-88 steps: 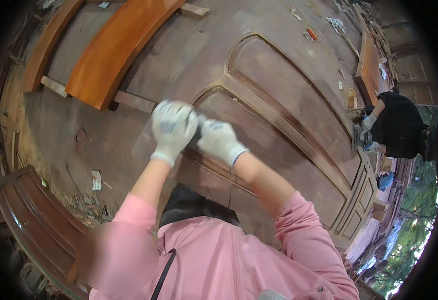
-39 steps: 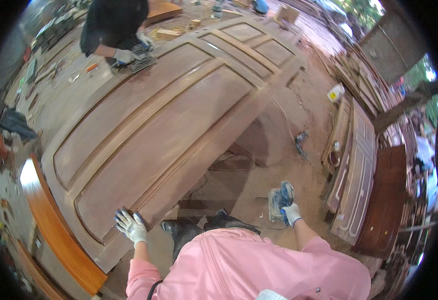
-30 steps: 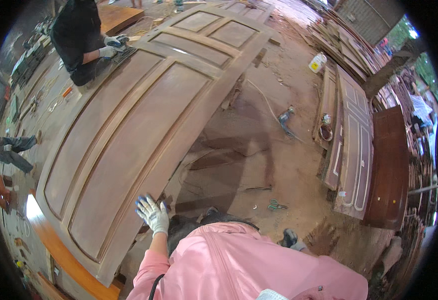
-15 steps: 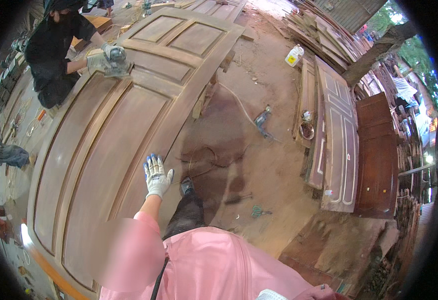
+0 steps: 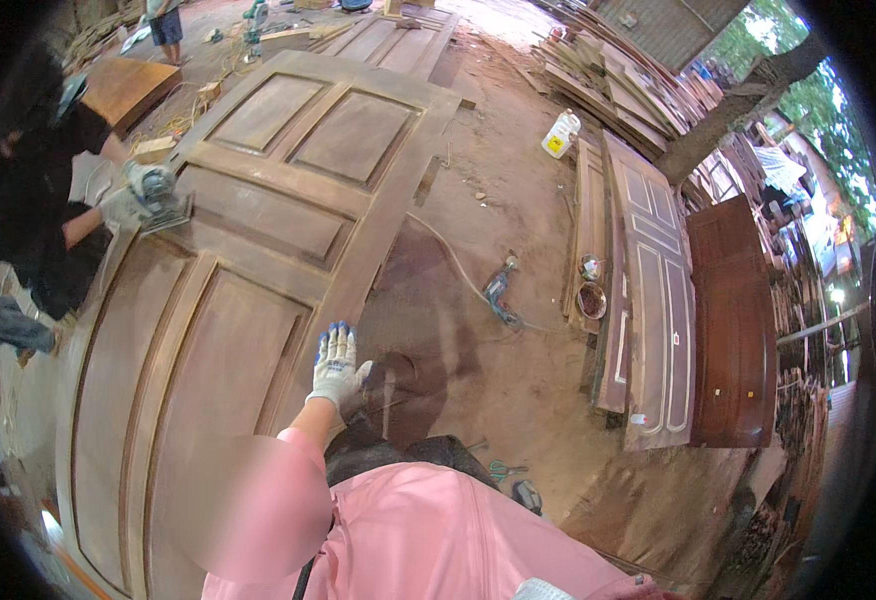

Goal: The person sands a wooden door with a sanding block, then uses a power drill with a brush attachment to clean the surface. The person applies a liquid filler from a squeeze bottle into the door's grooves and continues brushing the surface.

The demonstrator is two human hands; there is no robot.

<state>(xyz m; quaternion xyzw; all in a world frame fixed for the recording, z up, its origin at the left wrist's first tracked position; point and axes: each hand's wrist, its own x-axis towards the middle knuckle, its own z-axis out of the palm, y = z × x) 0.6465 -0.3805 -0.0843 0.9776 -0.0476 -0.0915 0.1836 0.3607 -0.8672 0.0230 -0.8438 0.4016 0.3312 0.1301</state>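
Note:
My left hand (image 5: 338, 370) wears a white work glove with blue fingertips. It is open, its fingers stretched out and held together, over the right edge of a large brown panelled wooden door (image 5: 293, 190). It appears to rest flat on the door's frame, and nothing is in it. A pink sleeve covers that arm. My right hand is out of sight. Across the door at the upper left, a co-worker in dark clothes presses a sander (image 5: 166, 208) against the door with two gloved hands.
A corded power tool (image 5: 500, 292) lies on the dirt floor, with green-handled scissors (image 5: 505, 470) nearer me. Door panels (image 5: 658, 290) and a dark red-brown panel (image 5: 733, 320) lean at the right. A white jug (image 5: 561, 134) stands beyond, near stacked boards (image 5: 618, 75) and a tree trunk (image 5: 748, 105).
The view has moved forward along the door. My left hand stays open at the edge and is farther up the door. A foot now shows at the lower right.

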